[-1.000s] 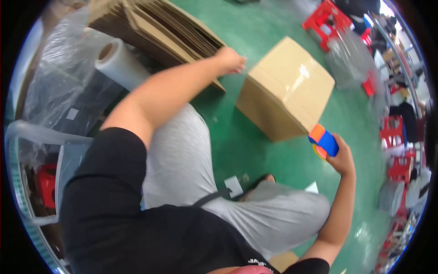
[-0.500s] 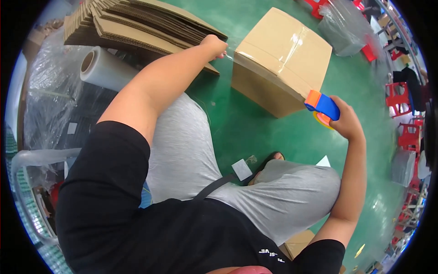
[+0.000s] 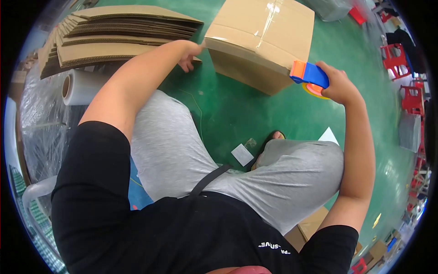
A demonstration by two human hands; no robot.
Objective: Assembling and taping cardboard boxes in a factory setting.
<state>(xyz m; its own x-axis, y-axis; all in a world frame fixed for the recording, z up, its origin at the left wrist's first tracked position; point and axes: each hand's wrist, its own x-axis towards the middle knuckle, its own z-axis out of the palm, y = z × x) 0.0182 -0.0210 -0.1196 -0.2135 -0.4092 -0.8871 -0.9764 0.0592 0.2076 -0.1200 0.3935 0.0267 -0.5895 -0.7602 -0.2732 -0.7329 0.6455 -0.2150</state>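
In front of me stands a closed cardboard box [image 3: 262, 32] with clear tape along its top seam and near its left corner. My left hand [image 3: 188, 55] reaches to that corner, a finger against the edge. Its other fingers hang down, apart, and I see nothing held in them. Around a blue and orange tape dispenser [image 3: 310, 75] my right hand [image 3: 340, 84] is closed. The dispenser's orange front end is at the box's near right corner, with a yellow-rimmed roll below it.
Flattened cardboard boxes [image 3: 123, 27] lie stacked at the far left, beside a roll of clear film [image 3: 84, 86]. A white tag [image 3: 242, 155] lies on the green floor [image 3: 219, 114] near my foot. Red stools [image 3: 394, 61] stand at the right. Another carton [image 3: 312, 221] is beside my right leg.
My left hand has come up against the box's left corner; before, it was apart from it with a clear strip between. The dispenser stays at the near right corner. The whole view has shifted.
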